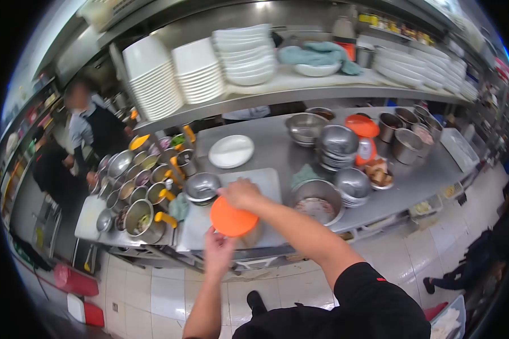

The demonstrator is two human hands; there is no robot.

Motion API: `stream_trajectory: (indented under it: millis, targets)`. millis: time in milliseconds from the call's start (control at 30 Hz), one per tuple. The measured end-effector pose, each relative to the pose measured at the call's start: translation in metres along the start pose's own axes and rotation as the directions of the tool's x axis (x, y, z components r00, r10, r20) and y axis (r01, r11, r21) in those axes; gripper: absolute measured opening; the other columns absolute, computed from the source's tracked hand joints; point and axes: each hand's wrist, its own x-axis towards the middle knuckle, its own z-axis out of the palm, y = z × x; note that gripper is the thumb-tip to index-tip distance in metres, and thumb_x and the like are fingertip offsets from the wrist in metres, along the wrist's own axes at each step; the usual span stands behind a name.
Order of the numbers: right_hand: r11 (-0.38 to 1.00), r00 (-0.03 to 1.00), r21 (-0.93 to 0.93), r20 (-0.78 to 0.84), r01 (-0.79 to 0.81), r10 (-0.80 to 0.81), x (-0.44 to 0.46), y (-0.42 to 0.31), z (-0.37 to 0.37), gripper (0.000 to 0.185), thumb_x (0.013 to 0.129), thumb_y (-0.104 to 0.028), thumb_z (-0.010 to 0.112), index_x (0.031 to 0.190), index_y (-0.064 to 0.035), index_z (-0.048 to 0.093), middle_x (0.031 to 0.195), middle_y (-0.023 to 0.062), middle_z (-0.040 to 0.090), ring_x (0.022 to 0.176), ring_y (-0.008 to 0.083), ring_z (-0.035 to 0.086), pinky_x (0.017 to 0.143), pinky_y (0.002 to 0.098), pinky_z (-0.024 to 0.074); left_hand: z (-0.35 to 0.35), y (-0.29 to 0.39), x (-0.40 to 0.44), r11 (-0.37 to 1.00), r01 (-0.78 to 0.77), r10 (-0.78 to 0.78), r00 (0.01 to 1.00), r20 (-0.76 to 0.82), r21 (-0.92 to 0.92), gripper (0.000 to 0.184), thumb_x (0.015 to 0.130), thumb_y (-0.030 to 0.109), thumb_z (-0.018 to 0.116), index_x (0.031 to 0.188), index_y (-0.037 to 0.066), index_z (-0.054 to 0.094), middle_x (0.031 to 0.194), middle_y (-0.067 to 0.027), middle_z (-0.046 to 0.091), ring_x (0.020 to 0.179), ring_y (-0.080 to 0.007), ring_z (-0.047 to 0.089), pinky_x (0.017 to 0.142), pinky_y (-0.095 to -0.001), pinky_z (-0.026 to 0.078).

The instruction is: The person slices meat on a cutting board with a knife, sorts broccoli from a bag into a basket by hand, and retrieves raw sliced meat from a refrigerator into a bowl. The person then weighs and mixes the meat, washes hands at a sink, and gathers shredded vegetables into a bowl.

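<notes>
An orange round lid [233, 218] covers a container [249, 238] at the front edge of a white cutting board [266, 183]. My left hand [218, 248] is at the lid's near left edge, its fingertips against the rim. Bent over the far side of the lid, my right hand [241, 194] touches its edge; whether it grips the lid is hard to tell. A metal bowl [202, 187] stands just left of my right hand, and a white plate [232, 151] lies beyond the board.
Metal pots with ladles [147, 220] crowd the left. A large pot [318, 203], stacked bowls [338, 146] and a bread bowl [379, 172] stand right. White dishes [246, 53] fill the shelf above. Two people [110, 127] stand left; another person [481, 254] is at the far right.
</notes>
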Motion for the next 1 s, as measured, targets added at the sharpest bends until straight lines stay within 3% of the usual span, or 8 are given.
stream_trajectory:
  millis: [67,300,467,600,667,767,833,1000]
  targets:
    - [0.999,0.992,-0.036,-0.122,-0.012,0.008,0.037,0.01,0.021,0.056,0.095,-0.051,0.045,0.108,-0.0011,0.067,0.114,0.0265,0.062,0.109,0.0424,0.058,0.092,0.0501,0.0487,0.014,-0.055,0.038,0.939,-0.211,0.212,0.977,0.027,0.27,0.089,0.078,0.014,0.078,0.146,0.001,0.022,0.119,-0.0228,0.049,0.109,-0.0332,0.054,0.091,-0.0395,0.051]
    - [0.976,0.931,0.009,-0.3,-0.216,0.208,0.11,0.015,0.004,0.052,0.094,-0.049,0.049,0.082,-0.0025,0.07,0.087,0.0235,0.067,0.086,0.0409,0.065,0.078,0.0495,0.0509,0.023,-0.066,0.132,0.943,-0.26,0.22,0.955,0.198,0.206,0.109,0.075,0.022,0.083,0.15,-0.003,0.008,0.136,-0.031,0.035,0.119,-0.0457,0.045,0.102,-0.045,0.043]
    - [0.965,0.813,0.199,-0.524,-0.173,0.254,0.115,0.001,-0.045,0.058,0.093,-0.053,0.052,0.076,0.0012,0.064,0.074,0.0235,0.063,0.07,0.0391,0.063,0.064,0.046,0.0477,0.024,-0.072,0.163,0.951,-0.277,0.249,0.95,0.188,0.139,0.093,0.081,0.019,0.077,0.15,0.0,0.018,0.14,-0.0274,0.039,0.125,-0.0413,0.043,0.103,-0.0434,0.042]
    - [0.988,0.956,0.129,-0.268,-0.088,0.12,0.041,-0.031,-0.081,0.048,0.085,-0.044,0.07,0.063,-0.004,0.054,0.059,0.0134,0.055,0.052,0.0286,0.055,0.05,0.0368,0.0432,-0.004,-0.098,0.167,0.935,-0.318,0.261,0.919,0.296,0.16,0.067,0.086,0.017,0.072,0.141,-0.004,0.039,0.121,-0.0254,0.058,0.109,-0.0341,0.06,0.095,-0.0399,0.048]
    - [0.98,0.967,0.062,-0.186,0.188,-0.174,-0.005,-0.038,-0.059,0.049,0.08,-0.044,0.075,0.058,-0.0092,0.049,0.056,0.0083,0.05,0.05,0.0258,0.053,0.049,0.0359,0.0428,-0.062,-0.054,0.157,0.993,-0.121,0.109,0.928,0.357,0.012,0.038,0.089,0.013,0.067,0.125,0.001,0.059,0.102,-0.0177,0.068,0.088,-0.031,0.068,0.082,-0.0364,0.054]
    - [0.877,0.87,-0.173,-0.144,0.448,-0.472,-0.048,-0.025,0.02,0.047,0.074,-0.048,0.078,0.062,-0.0115,0.051,0.065,0.0046,0.052,0.061,0.0237,0.055,0.062,0.0348,0.0458,-0.098,-0.003,0.175,0.94,-0.335,0.307,0.91,0.278,0.059,0.022,0.089,0.01,0.067,0.111,0.005,0.067,0.09,-0.0129,0.068,0.074,-0.0317,0.067,0.068,-0.0344,0.055]
    - [0.841,0.859,-0.253,-0.063,0.479,-0.508,-0.063,-0.004,0.069,0.045,0.071,-0.048,0.08,0.068,-0.0119,0.053,0.074,0.0046,0.055,0.07,0.0241,0.056,0.072,0.0359,0.0464,-0.09,0.041,0.199,0.813,-0.566,0.484,0.787,0.382,0.137,0.019,0.088,0.013,0.066,0.106,0.006,0.067,0.088,-0.013,0.066,0.076,-0.0326,0.065,0.068,-0.0377,0.054]
    - [0.861,0.817,-0.186,-0.272,0.473,-0.508,-0.052,0.025,0.082,0.039,0.071,-0.039,0.081,0.086,-0.0108,0.058,0.088,0.0065,0.058,0.08,0.0272,0.055,0.077,0.0412,0.0428,-0.015,0.066,0.255,0.382,-0.899,0.379,0.364,0.851,0.214,0.015,0.083,0.016,0.061,0.095,0.013,0.069,0.092,-0.0114,0.067,0.082,-0.032,0.066,0.068,-0.0428,0.052]
